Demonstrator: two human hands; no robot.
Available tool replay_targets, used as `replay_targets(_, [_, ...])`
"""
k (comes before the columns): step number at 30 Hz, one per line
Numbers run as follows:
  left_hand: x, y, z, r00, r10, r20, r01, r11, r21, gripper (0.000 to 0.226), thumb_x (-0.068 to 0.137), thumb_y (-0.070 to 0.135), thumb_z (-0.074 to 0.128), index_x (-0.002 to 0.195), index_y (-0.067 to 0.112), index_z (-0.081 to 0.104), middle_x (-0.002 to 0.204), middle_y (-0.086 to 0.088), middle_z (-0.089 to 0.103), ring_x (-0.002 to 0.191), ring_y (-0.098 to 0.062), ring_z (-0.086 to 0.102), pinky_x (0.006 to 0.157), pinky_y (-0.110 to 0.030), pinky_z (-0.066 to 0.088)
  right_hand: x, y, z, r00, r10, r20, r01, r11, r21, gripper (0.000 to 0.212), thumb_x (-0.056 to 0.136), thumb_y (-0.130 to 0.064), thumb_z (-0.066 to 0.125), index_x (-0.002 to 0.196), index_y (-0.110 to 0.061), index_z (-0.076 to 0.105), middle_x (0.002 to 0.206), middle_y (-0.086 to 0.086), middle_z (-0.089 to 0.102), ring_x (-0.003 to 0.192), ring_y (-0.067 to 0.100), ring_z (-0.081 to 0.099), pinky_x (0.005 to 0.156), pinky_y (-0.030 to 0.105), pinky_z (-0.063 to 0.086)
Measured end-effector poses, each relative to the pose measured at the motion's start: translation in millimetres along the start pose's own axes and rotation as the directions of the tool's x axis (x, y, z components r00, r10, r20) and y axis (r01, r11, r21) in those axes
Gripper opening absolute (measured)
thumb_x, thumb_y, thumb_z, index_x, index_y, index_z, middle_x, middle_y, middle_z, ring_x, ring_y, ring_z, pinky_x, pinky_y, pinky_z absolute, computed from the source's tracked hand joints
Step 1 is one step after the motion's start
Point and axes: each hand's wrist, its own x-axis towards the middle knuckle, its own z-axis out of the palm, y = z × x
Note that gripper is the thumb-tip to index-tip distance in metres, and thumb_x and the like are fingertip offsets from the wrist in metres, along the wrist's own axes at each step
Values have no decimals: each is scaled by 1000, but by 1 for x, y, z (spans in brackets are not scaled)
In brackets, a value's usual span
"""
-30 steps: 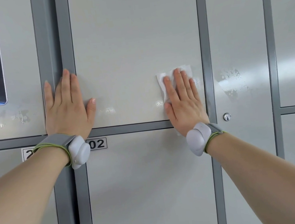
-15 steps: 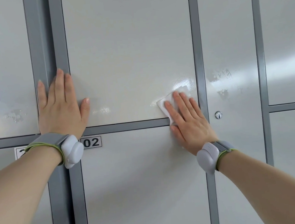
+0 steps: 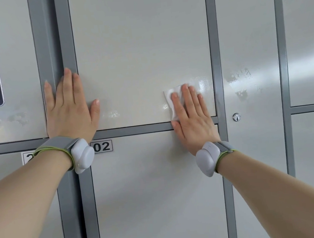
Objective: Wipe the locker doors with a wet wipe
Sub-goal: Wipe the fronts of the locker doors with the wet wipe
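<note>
Down slides the right hand (image 3: 191, 120), flat, pressing the wipe (image 3: 171, 99) under it; left hand (image 3: 69, 109) braces, spread. This door (image 3: 140, 52) looks nearly finished.

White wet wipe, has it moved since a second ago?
Yes, downward: the white wet wipe under the right hand sits closer to the grey horizontal frame bar.

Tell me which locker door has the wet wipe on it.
The upper middle door, above the 02 label: the right hand presses the wet wipe against its lower right corner. No other door has it.
</note>
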Motion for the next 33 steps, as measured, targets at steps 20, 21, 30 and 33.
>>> replay_targets(20, [-38, 23, 5, 997, -66, 48, 76, 967, -243, 73, 93, 43, 23, 147, -5, 15, 154, -27, 9, 143, -41, 6, 116, -28, -9, -44, 17, -3, 996, -50, 69, 53, 998, -44, 57, 97, -33, 30, 147, -6, 27, 153, 27, 22, 144, 37, 13, 119, 45, 8])
replay_targets(21, [-40, 24, 6, 997, -68, 48, 78, 967, -243, 73, 93, 44, 23, 147, -5, 15, 154, -27, 9, 143, -41, 6, 117, -29, -10, -43, 19, -3, 998, -22, 62, 25, 999, -38, 57, 97, -32, 30, 148, -6, 26, 153, 27, 22, 144, 37, 13, 119, 45, 7])
replay_targets(30, [-42, 27, 9, 998, -63, 15, 64, 974, -218, 70, 94, 39, 28, 147, -4, 18, 153, -29, 11, 143, -43, 8, 119, -43, 3, -21, 2, -1, 997, 73, 32, -73, 997, 11, 59, 96, -28, 29, 149, -2, 26, 154, 28, 17, 144, 39, 11, 119, 43, -1])
replay_targets(33, [-43, 26, 11, 998, -59, 5, 59, 975, -215, 69, 94, 38, 29, 147, -4, 19, 153, -29, 11, 143, -43, 8, 119, -42, 3, -19, -10, 4, 1000, -15, 25, 14, 1000, 26, 58, 96, -29, 30, 147, -2, 31, 153, 27, 22, 143, 36, 12, 119, 46, 2])
